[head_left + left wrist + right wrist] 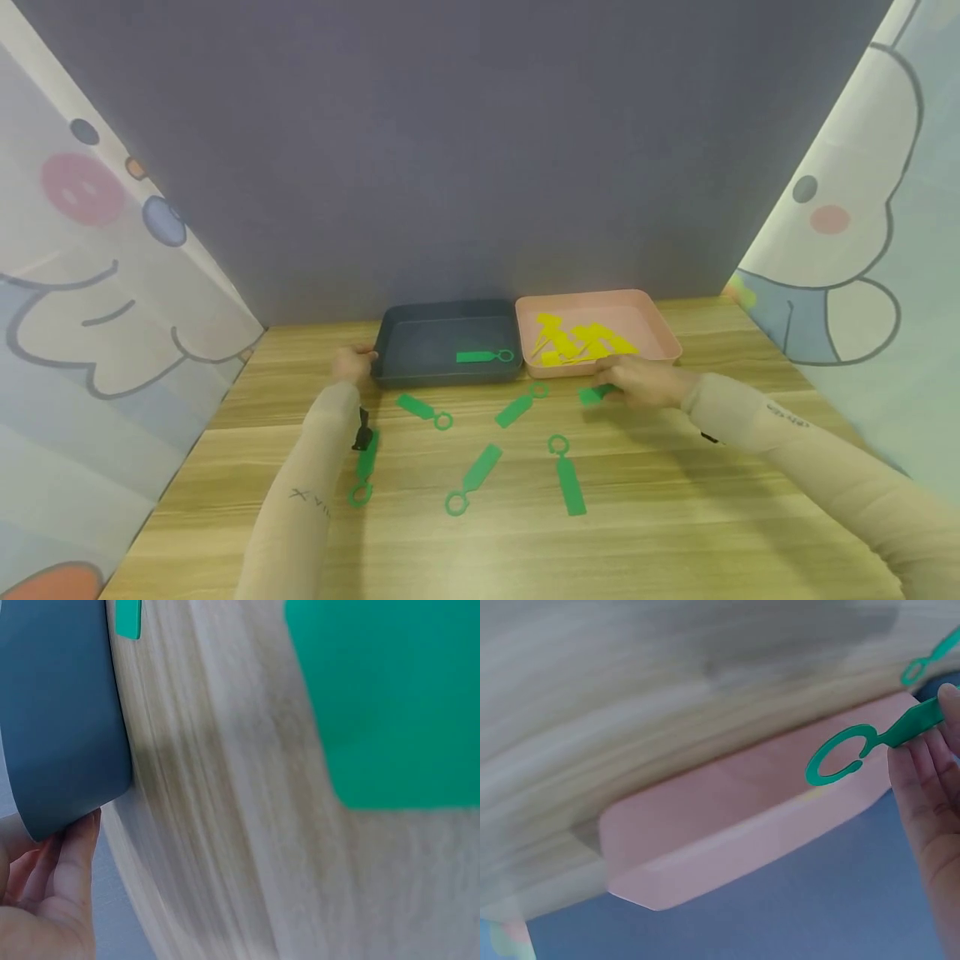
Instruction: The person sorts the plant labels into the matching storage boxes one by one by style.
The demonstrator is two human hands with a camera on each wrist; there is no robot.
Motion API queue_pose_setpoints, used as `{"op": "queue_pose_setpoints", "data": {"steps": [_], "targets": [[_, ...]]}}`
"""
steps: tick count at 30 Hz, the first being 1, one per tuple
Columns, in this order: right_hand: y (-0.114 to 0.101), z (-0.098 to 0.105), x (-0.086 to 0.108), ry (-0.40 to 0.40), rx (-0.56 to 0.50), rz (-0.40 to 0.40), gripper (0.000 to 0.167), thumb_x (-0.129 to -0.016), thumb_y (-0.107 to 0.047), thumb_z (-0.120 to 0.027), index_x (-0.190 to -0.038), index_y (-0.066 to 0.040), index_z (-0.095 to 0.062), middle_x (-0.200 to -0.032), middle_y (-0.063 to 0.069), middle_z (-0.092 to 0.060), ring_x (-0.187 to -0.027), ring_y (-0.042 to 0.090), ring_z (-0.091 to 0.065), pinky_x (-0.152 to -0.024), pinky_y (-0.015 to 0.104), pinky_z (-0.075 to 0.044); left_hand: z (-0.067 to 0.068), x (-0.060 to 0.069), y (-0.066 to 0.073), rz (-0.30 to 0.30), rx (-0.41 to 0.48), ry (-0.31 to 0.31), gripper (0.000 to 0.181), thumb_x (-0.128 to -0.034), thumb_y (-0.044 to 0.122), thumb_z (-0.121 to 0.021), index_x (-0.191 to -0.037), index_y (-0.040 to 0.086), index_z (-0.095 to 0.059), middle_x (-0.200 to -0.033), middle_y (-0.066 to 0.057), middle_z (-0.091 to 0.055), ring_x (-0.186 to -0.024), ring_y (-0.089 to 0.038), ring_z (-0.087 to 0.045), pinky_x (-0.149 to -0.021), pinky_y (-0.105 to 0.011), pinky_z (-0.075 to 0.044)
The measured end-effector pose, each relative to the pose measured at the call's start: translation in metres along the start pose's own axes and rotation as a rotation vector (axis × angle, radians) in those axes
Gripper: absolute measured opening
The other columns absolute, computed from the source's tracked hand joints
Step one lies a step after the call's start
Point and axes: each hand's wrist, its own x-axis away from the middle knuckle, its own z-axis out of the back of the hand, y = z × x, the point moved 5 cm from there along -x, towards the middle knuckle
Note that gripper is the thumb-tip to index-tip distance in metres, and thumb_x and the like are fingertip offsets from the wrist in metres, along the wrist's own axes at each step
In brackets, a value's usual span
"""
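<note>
Between the thumb and fingers of the right grip (637, 380), a green tag (916, 721) is pinched. Just beyond that grip sits the pink tray (651, 335), with yellow pieces (564, 343) inside. Farther left, the left grip (352, 364) holds the near side of the dark tray (420, 337), where a second tag (474, 357) lies. Five more tags (570, 487) lie on the tabletop (495, 554), left of the right grip.
</note>
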Motion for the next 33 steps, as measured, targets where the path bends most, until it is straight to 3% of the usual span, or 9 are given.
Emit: {"op": "queue_pose_setpoints", "data": {"steps": [8, 17, 27, 30, 33], "targets": [[-0.009, 0.019, -0.018, 0.062, 0.019, 0.029, 0.026, -0.076, -0.005, -0.072, -0.101, -0.002, -0.068, -0.088, 0.003, -0.062, -0.078, 0.014, -0.058, -0.068, 0.024, -0.053, -0.001, -0.007, -0.005, 0.005, 0.014, -0.016, 0.037, -0.0949, 0.018, -0.047, -0.128, 0.001, -0.051, -0.135, -0.022, -0.045, -0.126, -0.039, -0.039, -0.103, -0.049, -0.037], [-0.015, 0.043, -0.045, 0.151, 0.089, 0.088, 0.018, -0.073, -0.006, -0.075, -0.090, -0.006, -0.070, -0.082, 0.000, -0.061, -0.074, 0.012, -0.055, -0.065, 0.023, -0.050, -0.003, -0.010, -0.011, 0.019, 0.029, -0.021, 0.037, -0.0948, 0.019, -0.047, -0.128, 0.002, -0.051, -0.135, -0.021, -0.046, -0.126, -0.040, -0.039, -0.102, -0.049, -0.038], [-0.020, 0.061, -0.077, 0.171, 0.019, 0.108, 0.019, -0.077, -0.005, -0.071, -0.096, -0.006, -0.070, -0.088, 0.002, -0.065, -0.082, 0.015, -0.059, -0.072, 0.025, -0.052, -0.001, -0.005, -0.007, -0.002, 0.018, 0.003, 0.037, -0.0944, 0.018, -0.047, -0.126, 0.001, -0.053, -0.134, -0.022, -0.047, -0.124, -0.039, -0.042, -0.101, -0.048, -0.039], [-0.022, 0.061, -0.089, 0.171, -0.020, 0.135, 0.009, -0.080, -0.005, -0.068, -0.088, -0.008, -0.070, -0.087, 0.002, -0.063, -0.082, 0.017, -0.058, -0.072, 0.025, -0.051, -0.001, -0.004, -0.005, -0.013, 0.009, 0.004, 0.037, -0.0945, 0.017, -0.047, -0.126, 0.000, -0.052, -0.132, -0.022, -0.048, -0.123, -0.039, -0.043, -0.101, -0.048, -0.039], [-0.023, 0.060, -0.102, 0.143, -0.039, 0.089, 0.009, -0.083, -0.007, -0.066, -0.090, -0.007, -0.070, -0.090, 0.003, -0.061, -0.083, 0.016, -0.057, -0.074, 0.026, -0.051, -0.001, -0.005, -0.006, -0.020, 0.003, 0.008, 0.036, -0.0943, 0.017, -0.047, -0.126, -0.001, -0.052, -0.132, -0.022, -0.049, -0.123, -0.039, -0.043, -0.100, -0.047, -0.039]]}}
